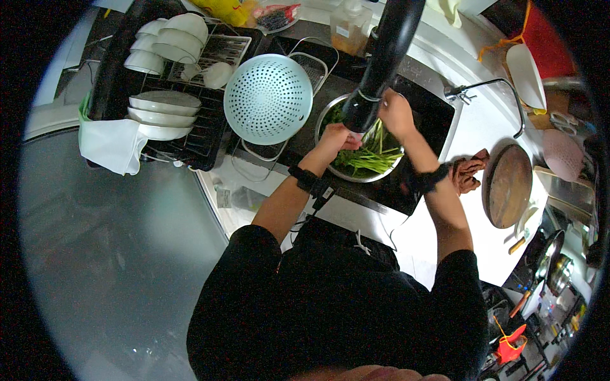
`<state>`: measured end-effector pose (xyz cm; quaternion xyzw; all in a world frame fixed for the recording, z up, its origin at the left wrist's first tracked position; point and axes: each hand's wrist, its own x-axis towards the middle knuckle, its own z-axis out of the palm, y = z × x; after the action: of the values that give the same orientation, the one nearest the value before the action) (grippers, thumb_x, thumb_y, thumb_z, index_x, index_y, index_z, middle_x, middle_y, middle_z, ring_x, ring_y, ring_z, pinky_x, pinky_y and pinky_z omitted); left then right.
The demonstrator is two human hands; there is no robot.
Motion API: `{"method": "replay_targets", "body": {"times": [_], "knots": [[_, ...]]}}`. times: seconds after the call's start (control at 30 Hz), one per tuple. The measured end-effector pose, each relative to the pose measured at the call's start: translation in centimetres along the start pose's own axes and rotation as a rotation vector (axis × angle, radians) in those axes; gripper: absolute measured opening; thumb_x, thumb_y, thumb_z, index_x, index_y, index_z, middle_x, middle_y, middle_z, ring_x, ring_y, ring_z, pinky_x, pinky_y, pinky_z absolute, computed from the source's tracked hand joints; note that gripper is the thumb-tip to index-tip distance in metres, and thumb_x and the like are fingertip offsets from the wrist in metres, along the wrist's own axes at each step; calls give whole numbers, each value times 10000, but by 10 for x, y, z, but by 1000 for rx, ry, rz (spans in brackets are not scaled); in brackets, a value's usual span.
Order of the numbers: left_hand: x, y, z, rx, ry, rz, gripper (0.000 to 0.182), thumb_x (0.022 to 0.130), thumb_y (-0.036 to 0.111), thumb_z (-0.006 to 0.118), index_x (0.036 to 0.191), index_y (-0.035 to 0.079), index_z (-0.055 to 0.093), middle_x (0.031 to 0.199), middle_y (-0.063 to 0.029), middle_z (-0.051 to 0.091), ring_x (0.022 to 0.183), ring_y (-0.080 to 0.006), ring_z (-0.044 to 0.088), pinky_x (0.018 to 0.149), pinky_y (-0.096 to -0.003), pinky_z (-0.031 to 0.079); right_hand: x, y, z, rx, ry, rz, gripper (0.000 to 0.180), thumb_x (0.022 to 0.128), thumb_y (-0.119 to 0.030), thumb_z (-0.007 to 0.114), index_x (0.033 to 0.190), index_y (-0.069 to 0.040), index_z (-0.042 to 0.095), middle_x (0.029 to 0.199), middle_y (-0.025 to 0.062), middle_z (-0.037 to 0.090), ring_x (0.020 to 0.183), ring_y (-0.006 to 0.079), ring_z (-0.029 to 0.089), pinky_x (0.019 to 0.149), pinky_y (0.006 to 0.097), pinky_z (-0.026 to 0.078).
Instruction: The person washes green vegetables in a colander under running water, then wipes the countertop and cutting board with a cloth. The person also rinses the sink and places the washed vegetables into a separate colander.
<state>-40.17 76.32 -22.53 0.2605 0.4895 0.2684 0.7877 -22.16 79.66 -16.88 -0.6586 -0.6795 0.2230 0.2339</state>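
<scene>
A round metal bowl (370, 180) stands in the sink (431, 102), holding leafy greens with long stalks (374, 159). My left hand (339, 137) reaches over the bowl's left side, its fingers curled against the stalks. On the other side is my right hand (396, 114), blurred and bent inward above upright stalks. Between the two hands hangs a thick black tap spout (381, 62), close to the camera. It covers part of the bowl and some fingertips, so a grip on the stalks cannot be made out.
To the left, a pale blue colander (268, 99) rests on a wire basket (307, 66). Beyond it is a dish rack (209, 138) with white bowls (164, 114) and a draped cloth (112, 145). A brown rag (469, 174) and round wooden board (508, 185) are at right.
</scene>
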Motion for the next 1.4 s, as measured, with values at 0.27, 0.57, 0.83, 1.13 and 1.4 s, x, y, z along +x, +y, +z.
{"method": "replay_targets", "body": {"times": [0.27,0.57,0.83,1.13,1.4], "knots": [[54,-47,-29,-562,-645,-140,276,898,231,414,864,21,590,704,-61,564,576,-177,519,646,-382,490,-51,-11,68,763,-337,605,255,880,-198,494,826,23,609,713,166,638,580,283,624,510,347,513],[35,-15,-9,-518,-153,-71,403,873,397,492,1054,44,564,1051,-122,596,931,-273,579,839,-386,452,-58,-44,88,347,64,276,275,806,-218,516,825,45,596,875,303,568,865,427,552,764,488,455],[-4,11,-1,-659,-52,-186,481,933,440,331,1110,50,550,1126,-114,593,1041,-278,556,928,-436,418,-36,-34,100,-10,22,-271,263,789,-251,513,877,-23,609,862,198,618,748,386,611,680,446,506],[39,-26,17,403,253,19,445,895,407,504,1103,18,561,1009,-92,618,859,-235,611,688,-377,502,-70,-19,40,-161,-320,-6,246,835,-217,509,1031,-72,538,858,204,622,791,409,594,698,481,486],[44,8,-2,1027,267,258,252,832,259,562,912,28,623,877,-158,635,803,-328,607,677,-435,478,-66,-9,21,-216,-368,92,249,870,-289,484,859,-80,618,785,216,627,738,383,606,700,462,489]]}}
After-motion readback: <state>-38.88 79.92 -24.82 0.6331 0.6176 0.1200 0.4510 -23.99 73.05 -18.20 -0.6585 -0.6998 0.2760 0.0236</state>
